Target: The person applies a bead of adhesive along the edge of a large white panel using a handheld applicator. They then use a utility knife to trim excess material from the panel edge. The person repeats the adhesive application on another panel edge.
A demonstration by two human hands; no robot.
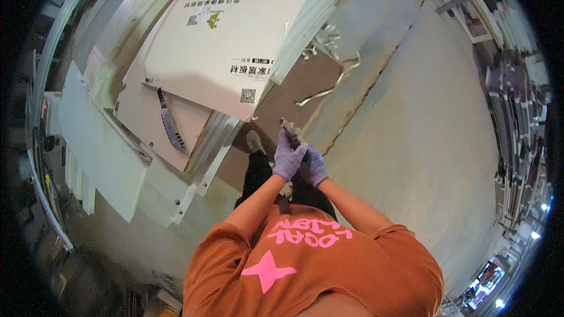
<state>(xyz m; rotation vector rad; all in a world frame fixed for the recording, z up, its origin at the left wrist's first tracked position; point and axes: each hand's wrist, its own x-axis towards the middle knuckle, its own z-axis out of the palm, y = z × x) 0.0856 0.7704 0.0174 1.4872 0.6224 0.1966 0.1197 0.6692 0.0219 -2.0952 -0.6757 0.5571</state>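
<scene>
Two gloved hands are meeting in front of the chest, gripping a small dark tool (289,130) between them. The left hand (288,161) is curling its fingers tight around the shaft, and the right hand (313,166) is pressing in just beside it, fingers closed, likely steadying it. The tool's tip is pointing up and away over the concrete floor (423,141). Beyond it a brown board (294,91) is lying flat with pale strips (329,85) curling on it. A white panel (229,29) with green and black printed labels is overlapping the board's left edge. A knife (170,126) is resting on a lower sheet (150,120) beneath it.
</scene>
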